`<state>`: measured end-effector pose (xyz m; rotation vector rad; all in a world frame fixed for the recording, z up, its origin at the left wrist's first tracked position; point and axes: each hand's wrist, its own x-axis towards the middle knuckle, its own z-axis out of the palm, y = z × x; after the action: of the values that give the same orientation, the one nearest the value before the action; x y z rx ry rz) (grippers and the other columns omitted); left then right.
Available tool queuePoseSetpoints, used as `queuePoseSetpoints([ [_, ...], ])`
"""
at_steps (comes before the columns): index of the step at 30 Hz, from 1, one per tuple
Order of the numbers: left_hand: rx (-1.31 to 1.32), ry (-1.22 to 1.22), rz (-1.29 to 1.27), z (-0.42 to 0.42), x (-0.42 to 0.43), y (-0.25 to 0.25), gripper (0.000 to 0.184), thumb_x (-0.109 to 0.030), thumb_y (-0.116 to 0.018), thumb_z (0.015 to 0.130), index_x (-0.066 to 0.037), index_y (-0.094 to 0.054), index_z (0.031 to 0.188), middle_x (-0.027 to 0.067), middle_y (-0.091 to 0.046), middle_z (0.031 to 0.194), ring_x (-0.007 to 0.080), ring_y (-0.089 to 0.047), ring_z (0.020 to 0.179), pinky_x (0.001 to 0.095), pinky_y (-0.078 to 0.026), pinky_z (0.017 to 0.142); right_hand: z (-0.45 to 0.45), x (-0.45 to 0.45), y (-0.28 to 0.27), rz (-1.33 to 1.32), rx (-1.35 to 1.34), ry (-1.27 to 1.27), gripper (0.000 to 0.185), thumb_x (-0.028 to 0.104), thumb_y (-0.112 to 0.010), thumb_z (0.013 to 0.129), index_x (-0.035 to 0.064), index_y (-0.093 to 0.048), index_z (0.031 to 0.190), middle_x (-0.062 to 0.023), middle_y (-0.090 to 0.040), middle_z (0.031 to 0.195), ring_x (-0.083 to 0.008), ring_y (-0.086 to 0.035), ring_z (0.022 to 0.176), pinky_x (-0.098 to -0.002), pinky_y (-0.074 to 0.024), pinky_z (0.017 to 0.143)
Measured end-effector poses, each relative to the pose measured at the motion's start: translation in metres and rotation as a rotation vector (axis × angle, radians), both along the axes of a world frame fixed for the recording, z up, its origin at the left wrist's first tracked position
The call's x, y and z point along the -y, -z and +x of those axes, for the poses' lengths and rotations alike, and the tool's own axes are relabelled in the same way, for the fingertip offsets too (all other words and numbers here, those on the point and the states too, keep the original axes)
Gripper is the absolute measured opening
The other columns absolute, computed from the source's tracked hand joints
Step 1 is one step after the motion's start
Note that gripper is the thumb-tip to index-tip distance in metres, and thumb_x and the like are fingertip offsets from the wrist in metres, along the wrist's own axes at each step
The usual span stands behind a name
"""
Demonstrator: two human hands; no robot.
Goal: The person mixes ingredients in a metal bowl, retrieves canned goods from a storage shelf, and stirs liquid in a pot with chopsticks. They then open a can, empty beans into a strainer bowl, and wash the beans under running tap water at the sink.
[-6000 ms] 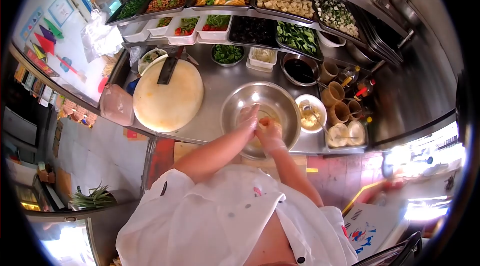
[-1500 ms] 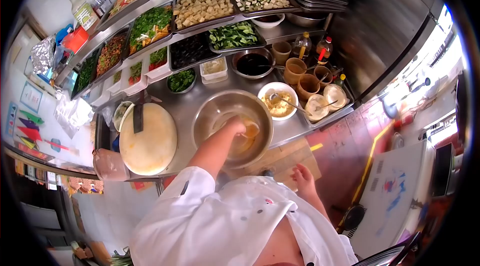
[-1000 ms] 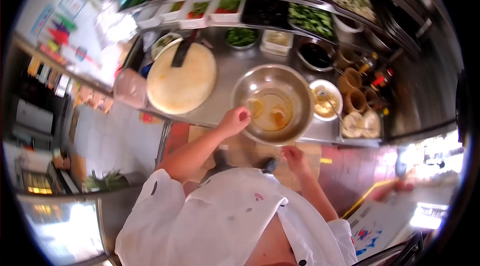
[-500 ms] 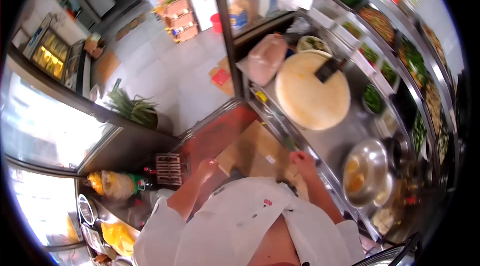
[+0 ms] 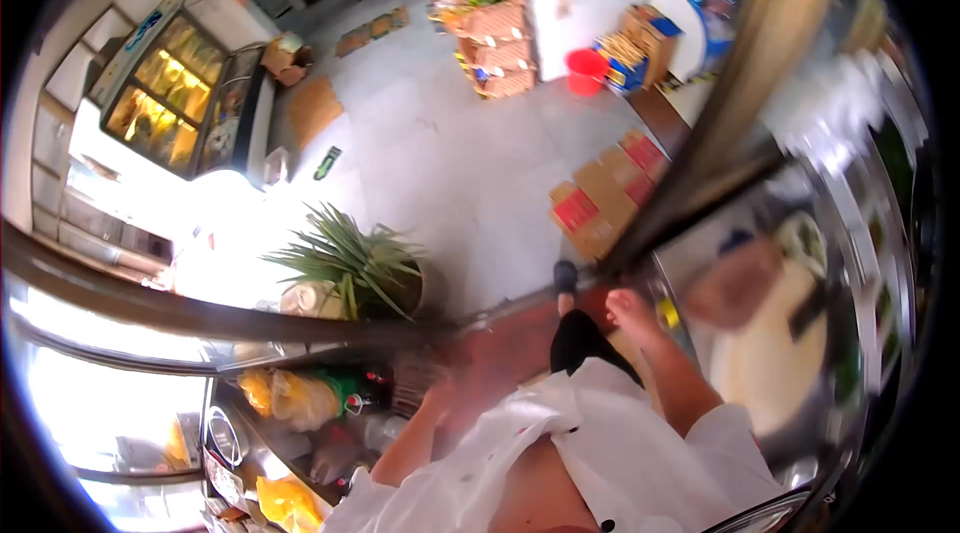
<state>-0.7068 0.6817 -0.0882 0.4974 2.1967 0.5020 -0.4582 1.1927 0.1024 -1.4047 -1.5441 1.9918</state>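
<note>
My left hand (image 5: pixel 438 397) hangs low on the left, beside a dark slatted rack (image 5: pixel 415 385). It is smeared by motion, so its fingers do not show clearly. Out in front on the right is my right hand (image 5: pixel 630 311), its fingers curled in with nothing visible in them. It is near the edge of the metal counter, by a small yellow object (image 5: pixel 667 312). On that counter are a large round cutting board (image 5: pixel 765 363), a dark cleaver (image 5: pixel 808 310) lying on it and a bag of something pinkish (image 5: pixel 737 283), all blurred.
A doorway frame (image 5: pixel 690 173) stands ahead on the right, with flattened cardboard (image 5: pixel 605 195) beyond it. A potted plant (image 5: pixel 365 263) is left of the doorway. Farther off are stacked baskets (image 5: pixel 497 33), a red bucket (image 5: pixel 587 71) and a lit display fridge (image 5: pixel 170 93).
My view has turned right and moved toward the doorway; the counter has shifted to the right edge. One foot is now stepping forward at the threshold. Both hands have swung as I walk.
</note>
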Motion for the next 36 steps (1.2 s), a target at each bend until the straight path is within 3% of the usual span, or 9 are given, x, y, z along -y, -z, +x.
queuePoseSetpoints([
  [3,0.091,-0.232,-0.177,-0.034,-0.025,-0.042,0.010,-0.014,-0.059,0.094,-0.009,-0.067,0.089,0.0021,-0.065,0.075,0.0132,-0.061,0.066,0.0327,-0.048,0.055,-0.138,-0.072,0.068,-0.073,0.034,-0.349,0.012,0.024,-0.067,0.097,0.0124,-0.067,0.099,-0.0030,-0.065,0.076,-0.0117,-0.060,0.061,-0.0294,-0.0465,0.048],
  [6,0.129,-0.508,-0.179,-0.077,-0.082,-0.088,0.008,-0.013,-0.060,0.094,-0.009,-0.066,0.091,0.0020,-0.065,0.079,0.0138,-0.062,0.068,0.0335,-0.049,0.057,-0.299,-0.123,0.108,0.062,0.219,-0.616,0.022,0.025,-0.068,0.095,0.0067,-0.067,0.107,-0.0038,-0.068,0.082,-0.0147,-0.064,0.069,-0.0320,-0.0525,0.061],
  [15,0.153,-0.880,0.001,-0.292,-0.234,-0.109,0.006,-0.010,-0.061,0.093,-0.010,-0.066,0.096,0.0018,-0.067,0.088,0.0157,-0.065,0.076,0.0359,-0.053,0.063,-0.699,-0.242,0.022,0.277,0.001,-0.987,0.035,0.035,-0.071,0.095,0.0056,-0.069,0.113,-0.0072,-0.073,0.094,-0.0185,-0.070,0.082,-0.0352,-0.0564,0.077],
  [18,0.219,-0.798,-0.045,-0.405,-0.266,-0.097,0.007,-0.009,-0.061,0.093,-0.010,-0.066,0.098,0.0018,-0.067,0.092,0.0163,-0.066,0.079,0.0367,-0.054,0.065,-0.758,-0.309,0.100,0.587,0.110,-1.119,0.025,0.030,-0.072,0.095,0.0072,-0.071,0.106,-0.0060,-0.073,0.087,-0.0165,-0.069,0.076,-0.0347,-0.0565,0.071],
  [22,0.221,-0.585,-0.098,-0.603,-0.287,-0.085,0.009,-0.008,-0.061,0.092,-0.010,-0.065,0.100,0.0017,-0.068,0.096,0.0171,-0.068,0.083,0.0378,-0.055,0.068,-0.781,-0.398,0.096,0.499,0.768,-1.190,0.021,0.029,-0.069,0.095,0.0090,-0.073,0.096,-0.0069,-0.072,0.085,-0.0193,-0.068,0.075,-0.0379,-0.0559,0.072],
  [28,-0.073,-0.191,0.018,-1.015,-0.345,-0.086,0.013,-0.006,-0.062,0.092,-0.010,-0.065,0.104,0.0016,-0.069,0.103,0.0184,-0.069,0.088,0.0394,-0.057,0.072,-0.788,-0.488,0.057,0.134,1.079,-0.885,0.018,0.026,-0.067,0.094,0.0095,-0.072,0.092,-0.0079,-0.070,0.084,-0.0226,-0.067,0.077,-0.0394,-0.0547,0.074],
  [31,-0.758,0.614,-0.209,-1.202,-0.385,-0.105,0.012,-0.005,-0.064,0.087,-0.012,-0.067,0.097,0.0030,-0.071,0.098,0.0216,-0.070,0.086,0.0380,-0.058,0.073,-0.851,-0.492,0.083,0.010,1.083,-0.808,0.016,0.025,-0.065,0.093,0.0098,-0.071,0.090,-0.0085,-0.069,0.084,-0.0242,-0.066,0.078,-0.0401,-0.0541,0.075],
  [33,-0.689,0.560,-0.291,-1.285,-0.419,-0.134,0.013,-0.013,-0.061,0.087,-0.007,-0.072,0.084,0.0164,-0.072,0.093,0.0360,-0.071,0.091,0.0460,-0.058,0.080,-0.916,-0.497,0.110,-0.033,1.045,-0.800,0.015,0.024,-0.064,0.092,0.0100,-0.071,0.088,-0.0088,-0.069,0.083,-0.0253,-0.066,0.079,-0.0406,-0.0537,0.076],
  [36,-0.355,0.291,-0.282,-1.368,-0.463,-0.147,0.018,-0.012,-0.057,0.090,-0.006,-0.073,0.087,0.0176,-0.072,0.092,0.0354,-0.071,0.090,0.0475,-0.057,0.079,-1.053,-0.525,0.152,0.050,0.931,-0.898,0.015,0.022,-0.063,0.091,0.0103,-0.071,0.086,-0.0094,-0.068,0.083,-0.0269,-0.065,0.080,-0.0414,-0.0531,0.077],
])
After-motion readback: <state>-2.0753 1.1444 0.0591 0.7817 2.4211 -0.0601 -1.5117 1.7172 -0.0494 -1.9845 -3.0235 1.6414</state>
